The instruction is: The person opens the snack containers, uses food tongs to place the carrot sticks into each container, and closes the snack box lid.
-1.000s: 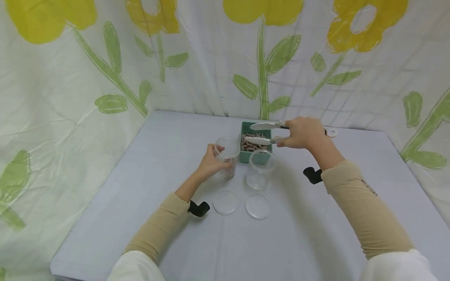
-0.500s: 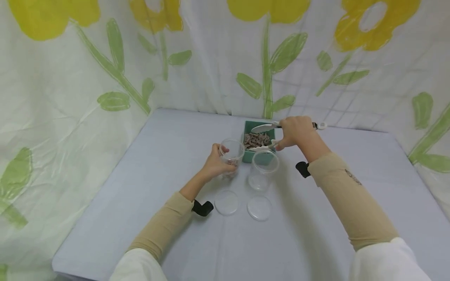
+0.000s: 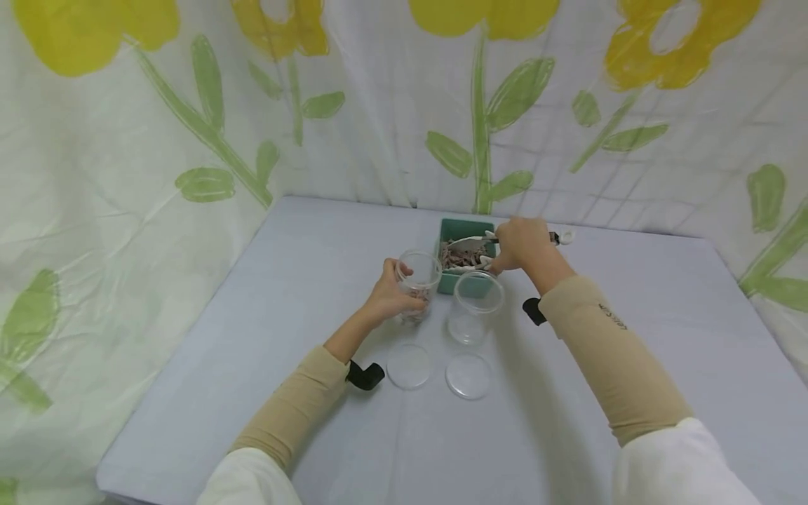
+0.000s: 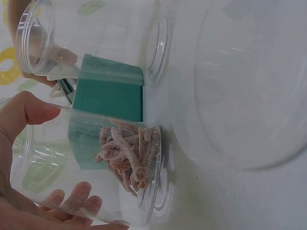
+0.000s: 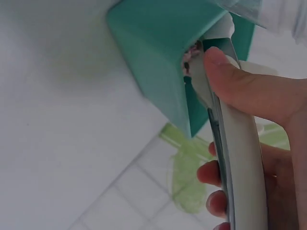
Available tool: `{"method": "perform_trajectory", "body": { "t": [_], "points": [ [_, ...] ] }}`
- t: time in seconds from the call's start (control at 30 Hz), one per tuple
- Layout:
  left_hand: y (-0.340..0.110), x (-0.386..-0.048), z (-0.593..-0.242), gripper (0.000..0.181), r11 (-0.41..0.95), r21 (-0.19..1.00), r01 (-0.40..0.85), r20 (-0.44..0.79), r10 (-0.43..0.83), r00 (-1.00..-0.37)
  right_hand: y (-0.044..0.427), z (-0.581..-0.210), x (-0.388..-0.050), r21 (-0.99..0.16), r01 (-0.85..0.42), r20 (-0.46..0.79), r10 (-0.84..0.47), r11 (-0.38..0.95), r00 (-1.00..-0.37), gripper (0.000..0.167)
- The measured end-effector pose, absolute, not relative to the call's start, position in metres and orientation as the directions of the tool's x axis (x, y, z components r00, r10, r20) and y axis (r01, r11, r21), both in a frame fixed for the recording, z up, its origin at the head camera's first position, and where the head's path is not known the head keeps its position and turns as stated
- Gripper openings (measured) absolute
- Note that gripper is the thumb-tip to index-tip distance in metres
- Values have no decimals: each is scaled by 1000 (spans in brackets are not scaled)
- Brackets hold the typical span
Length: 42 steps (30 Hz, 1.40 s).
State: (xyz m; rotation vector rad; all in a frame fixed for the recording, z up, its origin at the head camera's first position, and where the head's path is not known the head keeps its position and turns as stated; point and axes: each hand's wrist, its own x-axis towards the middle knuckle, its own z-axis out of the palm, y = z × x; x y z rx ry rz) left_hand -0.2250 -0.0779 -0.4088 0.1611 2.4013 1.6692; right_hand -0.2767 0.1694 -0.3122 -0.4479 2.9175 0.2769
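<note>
My left hand (image 3: 389, 296) grips a clear plastic jar (image 3: 419, 270) around its side; the jar stands lidless. Brownish dried strips (image 4: 128, 155) lie in the bottom of that jar. In my right hand (image 3: 522, 242) is a pair of tongs (image 5: 240, 158), held by its pale handles. The tips of the tongs reach down into a green box (image 5: 153, 52) among more brownish strips (image 3: 456, 258). Between the two hands stands a second clear jar (image 3: 468, 326), without a lid and with nothing visible inside.
Two clear round lids, a left lid (image 3: 409, 366) and a right lid (image 3: 469, 376), lie flat in front of the jars. The white table (image 3: 303, 280) meets a curtain (image 3: 379, 126) printed with yellow flowers behind the green box.
My right hand has moved left and lowered the tongs from above the green box into the strips. The left hand keeps its hold on the jar.
</note>
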Motion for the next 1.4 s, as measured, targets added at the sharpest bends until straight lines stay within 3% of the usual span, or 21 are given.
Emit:
{"method": "perform_trajectory", "body": {
  "t": [0.43,0.8,1.0,1.23,1.4],
  "points": [
    [-74,-222,-411,63,346,938,-33,-108,198,-974,172,-329,-268,108,-316,-148,-299,942,-943,34],
    [-75,-220,-412,63,337,941,-40,-113,201,-973,177,-333,-257,71,-302,-81,-297,951,-952,47],
    [-75,-219,-412,62,332,943,-40,-112,201,-973,181,-332,-253,33,-262,-117,-256,965,-960,40],
    [-74,-222,-408,63,347,937,-40,-115,199,-973,197,-331,-252,-58,-179,-150,-186,982,-971,67],
    [-72,-223,-404,62,349,936,-42,-119,204,-972,208,-332,-250,-171,-138,-172,-167,976,-971,73]
  ]
}}
